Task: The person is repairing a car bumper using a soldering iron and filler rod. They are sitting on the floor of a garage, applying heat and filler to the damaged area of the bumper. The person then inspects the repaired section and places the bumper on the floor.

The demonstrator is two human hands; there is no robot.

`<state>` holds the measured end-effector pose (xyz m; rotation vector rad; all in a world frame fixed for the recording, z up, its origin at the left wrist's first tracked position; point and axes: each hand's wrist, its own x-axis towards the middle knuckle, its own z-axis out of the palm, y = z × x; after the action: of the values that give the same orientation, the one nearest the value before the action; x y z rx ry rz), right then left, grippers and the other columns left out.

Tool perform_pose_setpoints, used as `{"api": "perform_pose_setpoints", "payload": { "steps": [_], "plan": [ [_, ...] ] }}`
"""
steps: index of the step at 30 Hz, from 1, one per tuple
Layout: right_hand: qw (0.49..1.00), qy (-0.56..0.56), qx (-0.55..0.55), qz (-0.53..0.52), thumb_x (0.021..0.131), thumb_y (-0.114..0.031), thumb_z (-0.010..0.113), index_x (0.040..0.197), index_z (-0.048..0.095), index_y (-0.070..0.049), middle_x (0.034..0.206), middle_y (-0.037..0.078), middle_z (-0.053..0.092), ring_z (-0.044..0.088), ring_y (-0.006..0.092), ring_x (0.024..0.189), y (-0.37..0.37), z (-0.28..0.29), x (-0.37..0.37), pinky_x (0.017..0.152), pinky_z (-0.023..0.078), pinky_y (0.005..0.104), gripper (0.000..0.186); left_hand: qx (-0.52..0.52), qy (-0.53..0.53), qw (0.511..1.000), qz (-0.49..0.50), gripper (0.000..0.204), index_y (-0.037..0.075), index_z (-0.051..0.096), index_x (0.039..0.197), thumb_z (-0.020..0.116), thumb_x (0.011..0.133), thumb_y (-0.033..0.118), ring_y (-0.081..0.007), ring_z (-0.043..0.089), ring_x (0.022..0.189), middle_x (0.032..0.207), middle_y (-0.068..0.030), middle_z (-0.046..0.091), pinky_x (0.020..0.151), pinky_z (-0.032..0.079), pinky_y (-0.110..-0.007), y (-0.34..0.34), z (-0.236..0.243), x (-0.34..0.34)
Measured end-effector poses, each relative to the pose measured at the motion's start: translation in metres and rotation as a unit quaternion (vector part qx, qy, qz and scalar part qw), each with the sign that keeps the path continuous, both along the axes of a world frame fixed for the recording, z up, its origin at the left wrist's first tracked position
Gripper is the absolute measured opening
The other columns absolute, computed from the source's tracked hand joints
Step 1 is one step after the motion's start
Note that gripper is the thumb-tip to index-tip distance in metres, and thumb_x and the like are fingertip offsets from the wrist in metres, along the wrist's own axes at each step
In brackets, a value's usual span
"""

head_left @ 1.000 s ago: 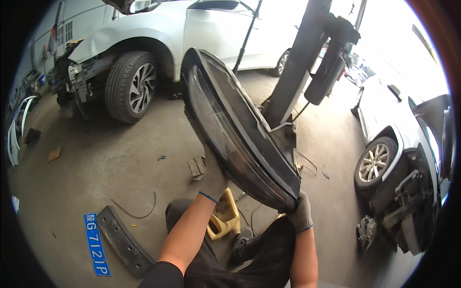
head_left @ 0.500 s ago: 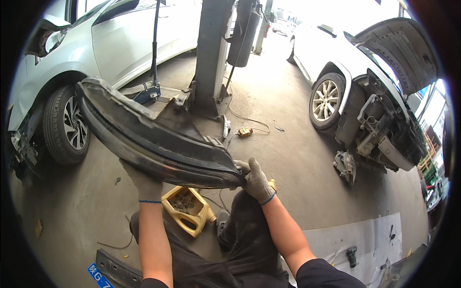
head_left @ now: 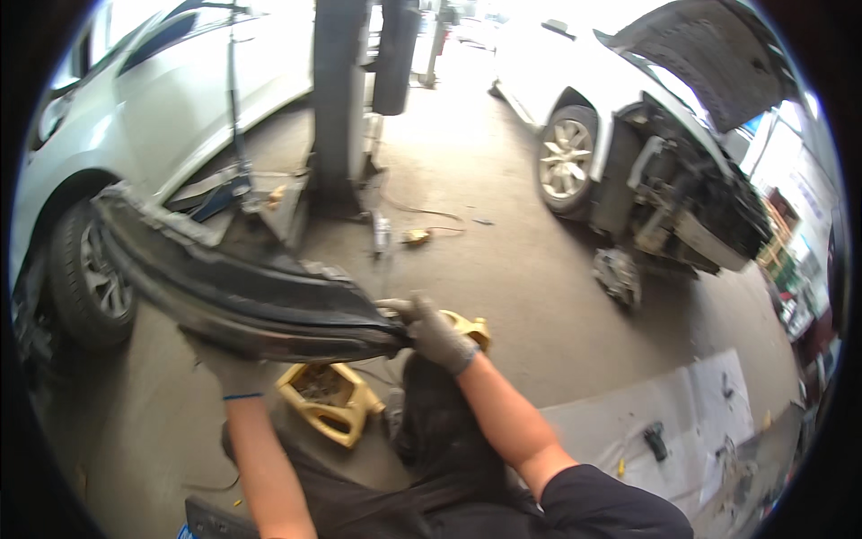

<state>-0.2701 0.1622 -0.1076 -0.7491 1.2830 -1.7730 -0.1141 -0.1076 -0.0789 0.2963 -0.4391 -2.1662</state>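
Across my lap I hold a long, curved black car part [head_left: 242,292], with a glossy lower face and a greyish, ragged upper edge. My gloved left hand [head_left: 232,366] supports it from below, its fingers mostly hidden behind the part. My gloved right hand [head_left: 433,331] grips the narrow right end. Beneath the part, between my legs, lies a cut-open yellow jug [head_left: 366,409] with small metal pieces in it. Behind my right wrist a second yellow container [head_left: 476,331] shows in part.
A pale car [head_left: 171,117] stands at left beside a lift post [head_left: 339,108]. At right is a white car [head_left: 530,81] with its hood up and front stripped; a loose part [head_left: 618,278] lies before it. A white sheet [head_left: 593,422] bears a black power tool [head_left: 656,441].
The view has swung to the right, so the surroundings sit farther left. Both hands keep their hold on the car part, and it stays across my lap.
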Motion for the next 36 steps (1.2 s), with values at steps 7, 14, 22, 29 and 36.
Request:
{"api": "perform_pose_setpoints", "payload": {
  "steps": [7,14,22,29,36],
  "plan": [
    [0.999,-0.038,-0.003,-0.028,0.107,-0.059,0.026,0.135,0.061,-0.006,0.113,0.007,0.070,0.066,0.0159,0.089,-0.010,-0.017,-0.001,0.074,0.054,0.0305,0.070,0.000,-0.074,0.997,0.035,0.071,0.013,0.025,0.160,0.030,0.104,0.058,-0.0361,0.032,0.147,0.164,-0.0122,0.026,0.122,0.028,-0.052,0.014,0.014,0.007],
    [0.998,-0.003,-0.055,0.011,0.105,-0.063,0.026,0.142,0.051,0.002,0.134,0.012,0.060,0.057,0.0180,0.121,-0.005,-0.023,-0.010,0.103,0.044,0.0341,0.079,0.008,-0.088,0.994,0.067,0.068,0.013,0.030,0.158,0.029,0.104,0.055,-0.0368,0.034,0.146,0.161,-0.0136,0.033,0.120,0.031,-0.054,0.020,0.019,-0.004],
    [0.994,0.019,-0.105,-0.038,0.106,-0.058,0.034,0.139,0.052,0.006,0.138,0.019,0.058,0.054,0.0251,0.128,-0.009,-0.040,-0.017,0.109,0.041,0.0397,0.074,0.023,-0.079,0.995,0.051,0.069,0.011,0.032,0.157,0.033,0.104,0.055,-0.0363,0.035,0.145,0.160,-0.0142,0.035,0.120,0.032,-0.053,0.010,0.010,0.000],
    [0.983,0.014,-0.157,-0.092,0.107,-0.052,0.039,0.135,0.055,0.005,0.128,0.018,0.064,0.061,0.0255,0.118,-0.005,-0.050,-0.019,0.106,0.045,0.0391,0.065,0.034,-0.086,0.994,0.058,0.069,0.009,0.034,0.156,0.033,0.104,0.055,-0.0366,0.036,0.145,0.160,-0.0143,0.035,0.120,0.031,-0.054,0.029,0.023,-0.001],
    [0.865,0.224,-0.094,-0.439,0.104,-0.017,0.054,0.115,0.065,0.001,0.095,0.007,0.069,0.065,0.0135,0.086,-0.004,-0.020,0.006,0.076,0.054,0.0273,0.024,0.024,-0.076,0.993,0.086,0.069,0.009,0.035,0.155,0.030,0.104,0.056,-0.0366,0.035,0.145,0.159,-0.0144,0.036,0.121,0.030,-0.053,0.021,0.022,0.009]
  ]
}}
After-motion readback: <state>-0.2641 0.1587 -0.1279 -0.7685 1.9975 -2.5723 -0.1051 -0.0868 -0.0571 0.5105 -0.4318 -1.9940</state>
